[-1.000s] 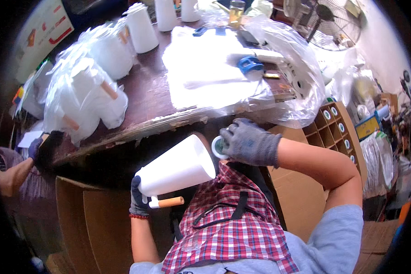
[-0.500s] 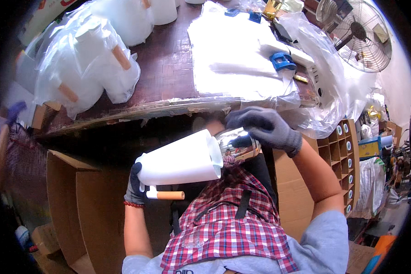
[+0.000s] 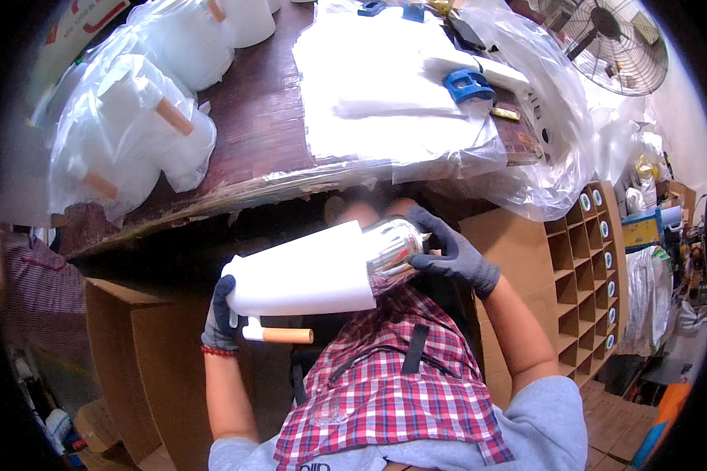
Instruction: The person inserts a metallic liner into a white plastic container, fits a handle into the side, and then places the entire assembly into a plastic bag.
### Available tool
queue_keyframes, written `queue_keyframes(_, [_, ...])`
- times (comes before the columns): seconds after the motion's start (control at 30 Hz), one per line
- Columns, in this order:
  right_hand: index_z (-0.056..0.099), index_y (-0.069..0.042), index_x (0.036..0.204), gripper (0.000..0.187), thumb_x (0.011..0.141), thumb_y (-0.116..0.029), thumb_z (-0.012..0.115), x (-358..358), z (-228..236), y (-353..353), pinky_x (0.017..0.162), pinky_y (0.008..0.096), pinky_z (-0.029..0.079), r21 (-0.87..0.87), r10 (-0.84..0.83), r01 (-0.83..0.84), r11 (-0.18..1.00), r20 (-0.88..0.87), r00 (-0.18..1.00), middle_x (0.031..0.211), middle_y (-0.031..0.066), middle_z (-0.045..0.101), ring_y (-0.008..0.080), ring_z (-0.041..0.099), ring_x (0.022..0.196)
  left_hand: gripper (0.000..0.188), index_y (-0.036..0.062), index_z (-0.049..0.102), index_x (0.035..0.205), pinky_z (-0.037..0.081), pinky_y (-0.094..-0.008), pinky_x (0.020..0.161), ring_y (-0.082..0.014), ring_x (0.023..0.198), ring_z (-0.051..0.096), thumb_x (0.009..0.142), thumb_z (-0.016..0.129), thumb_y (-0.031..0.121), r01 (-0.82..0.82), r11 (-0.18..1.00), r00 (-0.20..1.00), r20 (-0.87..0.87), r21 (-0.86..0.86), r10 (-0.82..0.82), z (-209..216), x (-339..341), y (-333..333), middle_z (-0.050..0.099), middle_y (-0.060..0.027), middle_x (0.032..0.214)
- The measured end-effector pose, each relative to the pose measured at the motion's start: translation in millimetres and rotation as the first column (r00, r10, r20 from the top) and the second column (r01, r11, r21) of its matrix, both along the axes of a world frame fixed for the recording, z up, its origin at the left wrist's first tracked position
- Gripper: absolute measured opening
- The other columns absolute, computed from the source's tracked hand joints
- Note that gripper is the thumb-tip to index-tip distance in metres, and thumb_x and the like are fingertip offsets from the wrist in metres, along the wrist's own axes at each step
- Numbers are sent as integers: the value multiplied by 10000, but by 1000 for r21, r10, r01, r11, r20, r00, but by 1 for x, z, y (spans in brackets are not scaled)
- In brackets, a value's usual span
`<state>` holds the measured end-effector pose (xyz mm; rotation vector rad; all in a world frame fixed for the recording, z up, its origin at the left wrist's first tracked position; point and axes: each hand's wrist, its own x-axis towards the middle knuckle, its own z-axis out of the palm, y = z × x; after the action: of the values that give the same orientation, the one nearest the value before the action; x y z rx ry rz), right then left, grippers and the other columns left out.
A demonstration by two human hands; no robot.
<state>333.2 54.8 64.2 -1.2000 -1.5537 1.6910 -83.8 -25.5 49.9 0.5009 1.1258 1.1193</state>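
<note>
A white jug body (image 3: 302,271) lies almost level across my lap, its wide end toward the right. From its side, below, sticks out a handle (image 3: 287,335) of white and wood-coloured parts. My left hand (image 3: 221,314), in a grey glove, grips the jug's narrower left end; some fingers are hidden behind it. A mirror-bright silver glass flask liner (image 3: 390,245) sits partly inside the jug's wide mouth. My gloved right hand (image 3: 457,255) has thumb and fingers closed around the liner's outer end.
Ahead is a dark table (image 3: 259,118) with plastic-wrapped white jugs (image 3: 133,118), a stack of white sheets (image 3: 369,86) and a blue tape dispenser (image 3: 469,85). Open cardboard boxes (image 3: 165,369) stand left; a divided carton (image 3: 577,275) stands right. A fan (image 3: 617,47) is at far right.
The silver liner has gone deeper into the jug. My right hand has shifted from over the liner to its outer end. The view has turned slightly.
</note>
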Motion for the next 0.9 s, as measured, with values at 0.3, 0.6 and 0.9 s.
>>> queue_keyframes(0.3, [414,14,1402,833,772,-367,803,-67,6,-4,976,369,483,524,6,-145,839,258,966,1301,191,530,267,538,1199,691,63,522,1285,488,-395,950,-267,1108,584,777,712,492,-32,999,999,21,-34,33,-22,-3,-2,600,-121,1181])
queue_keyframes(0.6, [370,-69,1453,801,800,-294,775,-94,-14,-2,1047,383,442,457,254,-220,862,-15,967,1357,200,457,326,521,1212,736,63,477,1363,436,-436,1023,-286,1187,548,821,659,526,-86,996,991,102,24,83,-54,-7,-21,569,-137,1293])
queue_keyframes(0.9, [518,-43,1308,612,810,-309,752,-94,23,-2,941,383,495,288,125,-126,949,23,992,1246,181,548,293,606,1075,928,81,298,1488,398,-457,1051,-304,1277,455,775,691,528,-121,933,993,52,338,110,-11,7,-16,451,-151,1401])
